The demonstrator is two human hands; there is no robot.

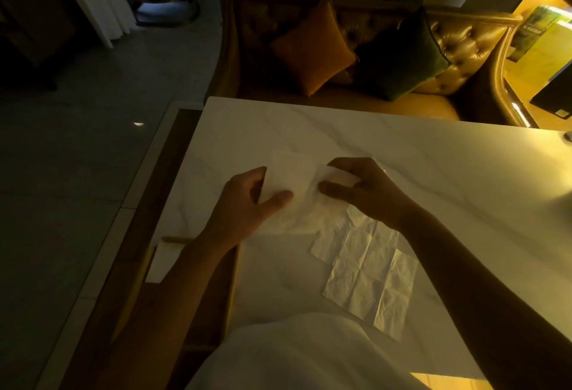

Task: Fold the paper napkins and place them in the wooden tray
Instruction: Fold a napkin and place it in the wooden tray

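A white paper napkin (294, 182) lies on the white marble table (402, 157), partly folded. My left hand (247, 201) holds its left edge, thumb on top. My right hand (362, 185) pinches its right flap, lifted a little off the table. Several unfolded, creased napkins (368, 262) lie overlapping near me, under my right forearm. The wooden tray (139, 269) sits at the table's left edge, mostly hidden by my left forearm, with a white folded napkin (162, 261) lying in it.
A golden tufted sofa (458, 58) with an orange cushion (312, 49) and a dark green cushion (402, 55) stands beyond the table's far edge. Grey floor lies to the left. My white shirt (294, 355) fills the bottom of the view.
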